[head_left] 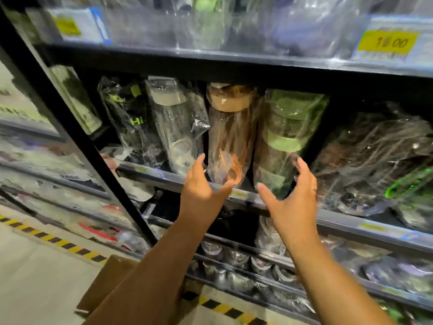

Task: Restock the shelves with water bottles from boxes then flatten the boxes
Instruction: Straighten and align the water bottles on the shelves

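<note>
My left hand (202, 191) and right hand (290, 198) reach toward the middle shelf (164, 178) at the centre of the frame, both spread wide with fingers apart and nothing held. Between and just beyond them stand two wrapped water bottles: an orange bottle (230, 134) with a tan cap, upright, and a green bottle (284, 141) just right of it, leaning slightly. My left thumb and fingers sit just in front of the orange bottle's base; whether they touch the wrapping I cannot tell. My right fingertips are near the green bottle's right edge.

Further left on the same shelf stand a clear bottle (174, 123) with a pale cap and a black bottle (127, 118) with green lettering, both in clear plastic. At right, more wrapped bottles lie piled and blurred. A yellow price tag (389, 42) hangs on the shelf above, upper right. A cardboard box (105, 285) rests on the floor at lower left, beside a black-and-yellow striped line (54, 240).
</note>
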